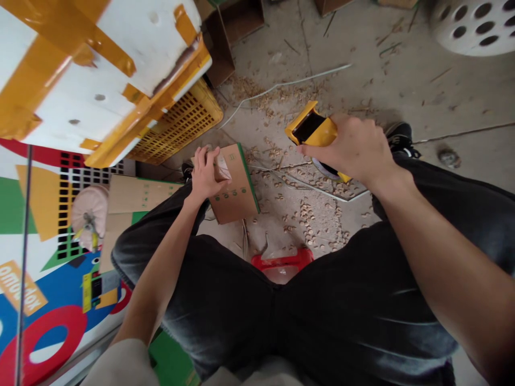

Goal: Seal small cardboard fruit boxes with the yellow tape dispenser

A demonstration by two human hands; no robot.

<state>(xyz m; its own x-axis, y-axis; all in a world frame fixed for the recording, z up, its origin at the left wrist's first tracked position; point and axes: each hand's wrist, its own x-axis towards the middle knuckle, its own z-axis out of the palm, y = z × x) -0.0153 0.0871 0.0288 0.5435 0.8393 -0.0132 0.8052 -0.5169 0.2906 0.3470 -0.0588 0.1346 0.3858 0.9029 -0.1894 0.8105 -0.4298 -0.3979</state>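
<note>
Left grip (pixel 205 172) closed over the corner of a small cardboard box (pixel 237 190), held tilted just past the left knee (pixel 177 214). Right grip (pixel 350 147) closed around a yellow tape dispenser (pixel 322 131), above wood shavings (pixel 309 225) on the concrete floor (pixel 402 91). Risk: a slackened left grip could drop the box into the shavings.

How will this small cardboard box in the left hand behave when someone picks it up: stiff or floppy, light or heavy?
The cardboard box is probably light for its size, since the left hand alone holds it up at one end. It likely feels fairly stiff, because its edges look straight. Its flat sides suggest it would slide rather than roll.
</note>
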